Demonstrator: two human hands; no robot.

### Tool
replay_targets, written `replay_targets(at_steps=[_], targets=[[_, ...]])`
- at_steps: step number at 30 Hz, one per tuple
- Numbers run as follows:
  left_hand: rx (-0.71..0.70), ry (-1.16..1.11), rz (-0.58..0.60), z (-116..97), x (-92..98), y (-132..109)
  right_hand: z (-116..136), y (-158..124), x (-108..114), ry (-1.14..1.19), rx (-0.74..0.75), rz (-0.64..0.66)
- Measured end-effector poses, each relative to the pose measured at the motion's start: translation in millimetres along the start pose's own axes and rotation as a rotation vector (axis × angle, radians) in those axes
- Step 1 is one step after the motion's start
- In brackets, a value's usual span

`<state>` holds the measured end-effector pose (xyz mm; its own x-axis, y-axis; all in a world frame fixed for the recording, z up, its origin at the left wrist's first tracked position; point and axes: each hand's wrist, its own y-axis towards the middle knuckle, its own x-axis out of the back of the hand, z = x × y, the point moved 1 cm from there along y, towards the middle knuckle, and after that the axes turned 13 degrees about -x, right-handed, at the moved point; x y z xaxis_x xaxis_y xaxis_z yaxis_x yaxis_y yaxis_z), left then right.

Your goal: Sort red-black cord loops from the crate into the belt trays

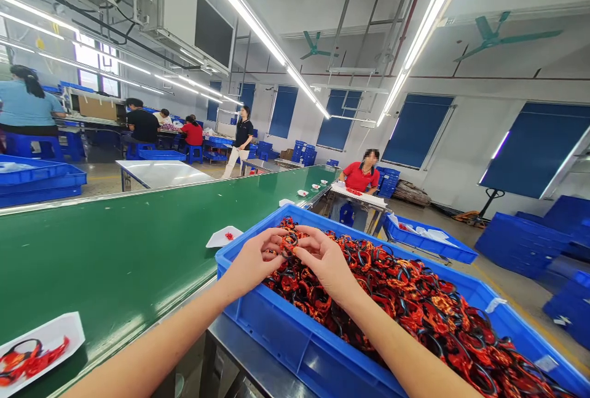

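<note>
Both hands meet over the near-left end of a blue plastic crate (295, 339) heaped with red, orange and black looped bands (428, 312). My left hand (253, 261) and my right hand (322, 260) have their fingers pinched together on one red and black band (289, 242), held just above the heap.
A green conveyor belt (138, 244) runs along the left, carrying white trays (224, 236), one near me with a red band (32, 349). A person in a red shirt (362, 175) sits at a table ahead. Other workers sit far left. Stacked blue crates (520, 241) stand to the right.
</note>
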<state>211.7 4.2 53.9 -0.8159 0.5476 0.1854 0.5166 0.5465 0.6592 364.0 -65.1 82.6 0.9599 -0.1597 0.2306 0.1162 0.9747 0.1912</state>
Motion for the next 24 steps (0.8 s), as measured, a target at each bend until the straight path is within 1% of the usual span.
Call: replay_targets(at_steps=[4, 7, 10, 15, 20, 24], targets=[[0.011, -0.065, 0.04, -3.1, 0.7, -1.0, 0.5, -2.6, -1.7, -0.133, 0.084, -0.051], [0.028, -0.102, 0.056, -5.3, 1.7, -2.3, 1.0, -4.4, -3.5, -0.227, 0.163, -0.042], [0.022, -0.133, 0.042, -5.6, 2.9, -2.9, 0.9, -5.5, -4.6, -0.281, 0.2, -0.025], [0.016, -0.122, -0.014, -2.6, 5.2, -2.2, -0.1, -6.4, -5.1, -0.358, 0.229, -0.044], [0.017, -0.144, -0.01, 0.7, 6.0, -2.2, -1.5, -6.5, -5.3, -0.397, 0.255, -0.06], [0.023, -0.162, -0.027, 1.9, 5.9, -3.0, -0.6, -5.1, -4.4, -0.385, 0.303, -0.105]])
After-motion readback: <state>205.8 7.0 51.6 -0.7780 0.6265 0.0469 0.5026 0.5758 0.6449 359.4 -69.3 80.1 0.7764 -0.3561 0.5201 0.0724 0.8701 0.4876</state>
